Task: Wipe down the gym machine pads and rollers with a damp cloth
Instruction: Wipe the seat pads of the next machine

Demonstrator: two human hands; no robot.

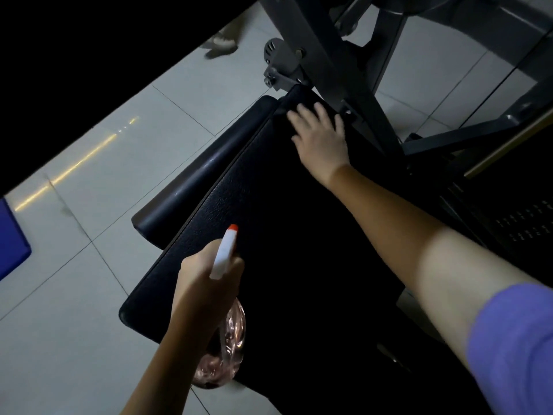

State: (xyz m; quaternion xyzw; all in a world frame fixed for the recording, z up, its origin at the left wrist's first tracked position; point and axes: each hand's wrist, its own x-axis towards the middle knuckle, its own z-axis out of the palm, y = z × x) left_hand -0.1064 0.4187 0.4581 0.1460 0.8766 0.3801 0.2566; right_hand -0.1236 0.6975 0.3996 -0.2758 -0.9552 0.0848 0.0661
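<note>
A long black textured pad [239, 211] of the gym machine runs from near me to the far middle. Beside it on the left lies a black roller [203, 175]. My right hand [320, 136] rests flat on the pad's far end, fingers spread and straight. Something dark under the fingertips may be the cloth; it is too dark to tell. My left hand [206, 280] grips a spray bottle [224, 256] with a white head, an orange nozzle and a clear pinkish body. The nozzle points over the near part of the pad.
The grey steel machine frame [335, 55] with bolts and a pivot stands right behind the pad. Pale floor tiles [89, 175] lie to the left. A person's foot in a sandal [221, 44] is at the far top. A blue mat [12, 238] shows at the left edge.
</note>
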